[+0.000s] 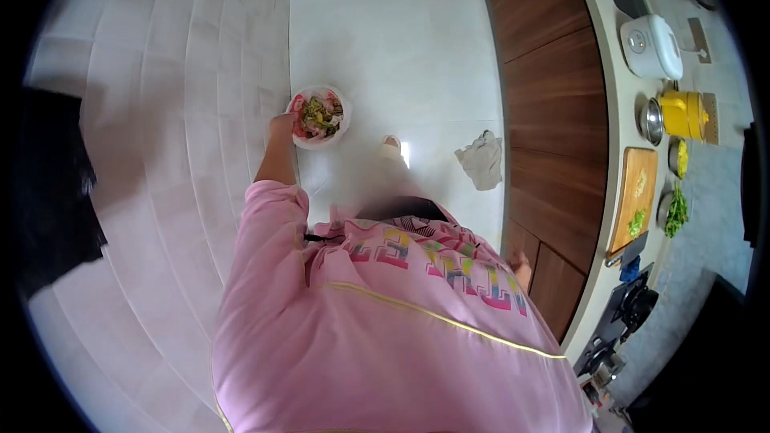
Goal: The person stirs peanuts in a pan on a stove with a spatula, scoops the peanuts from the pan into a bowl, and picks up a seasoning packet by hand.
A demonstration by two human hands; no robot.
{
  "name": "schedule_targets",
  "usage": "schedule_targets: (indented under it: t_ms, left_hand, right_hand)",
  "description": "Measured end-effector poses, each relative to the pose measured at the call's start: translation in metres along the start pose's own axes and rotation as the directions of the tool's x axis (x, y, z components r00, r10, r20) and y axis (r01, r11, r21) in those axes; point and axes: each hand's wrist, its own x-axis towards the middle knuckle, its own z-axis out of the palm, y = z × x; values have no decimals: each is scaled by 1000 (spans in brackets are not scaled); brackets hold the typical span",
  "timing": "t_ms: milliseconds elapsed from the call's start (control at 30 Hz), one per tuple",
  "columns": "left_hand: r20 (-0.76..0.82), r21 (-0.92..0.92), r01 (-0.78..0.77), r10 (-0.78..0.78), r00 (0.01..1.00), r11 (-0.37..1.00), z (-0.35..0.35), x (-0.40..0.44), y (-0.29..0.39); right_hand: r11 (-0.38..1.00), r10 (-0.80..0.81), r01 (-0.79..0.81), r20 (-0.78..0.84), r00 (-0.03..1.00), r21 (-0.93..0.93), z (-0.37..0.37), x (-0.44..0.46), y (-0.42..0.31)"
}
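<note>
Left hand (282, 122) at bin (346, 116) rim, wall side.
I see the left hand grasping the rim of the lined bin, which stands on the floor (401, 40) near the tiled wall (188, 72) and holds food scraps (320, 115). Floor extends from the bin's right edge to the cabinets (553, 104); a gray cloth (481, 162) lies near the cabinet side. The right hand (521, 269) is beside the cabinet fronts, below the surface (619, 116); I cannot tell whether it is released or clenched.
</note>
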Motion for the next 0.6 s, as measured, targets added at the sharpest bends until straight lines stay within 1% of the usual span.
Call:
schedule_targets:
  t_ms: [67, 100, 167, 200, 267, 367, 400, 433, 500, 567, 600]
  left_hand:
    - [-23, -4, 197, -197, 980, 980, -1, -25, 31]
    - [-23, -57, 154, -155, 988, 986, -5, -36, 40]
    - [-30, -161, 59, -65, 997, 985, -8, -44, 52]
    - [-42, -48, 39, -41, 998, 998, -11, -42, 54]
    - [-53, 175, -16, 26, 998, 984, -11, -32, 59]
    - [37, 172, 12, -19, 999, 985, -9, -18, 57]
    - [59, 190, -12, 1, 998, 982, -7, -14, 58]
    - [73, 211, -35, 20, 997, 977, -5, -11, 59]
    - [92, 254, -99, 77, 993, 962, -1, -6, 60]
    - [129, 293, -199, 168, 977, 935, 7, -1, 65]
    - [158, 300, -255, 215, 964, 919, 16, 0, 65]
  right_hand:
    - [996, 48, -51, 46, 998, 71, 0, 30, -15]
    - [995, 22, -27, 52, 998, 98, 0, 39, -22]
    - [996, -24, 20, 48, 999, 92, -5, 41, -46]
    - [995, -47, 43, 46, 998, 89, -7, 42, -60]
    - [992, -121, 122, 25, 992, -38, -15, 18, -119]
    - [997, -47, 47, -11, 999, -65, -4, -18, -147]
    - [998, 42, -44, -42, 998, -47, 3, -39, -168]
    - [995, 96, -93, -78, 992, 48, 16, -54, -146]
    - [987, 137, -125, -121, 983, 106, 41, -95, -108]
    - [982, 184, -175, -160, 970, 71, 83, -141, -66]
    - [966, 260, -254, -166, 951, 56, 94, -168, -62]
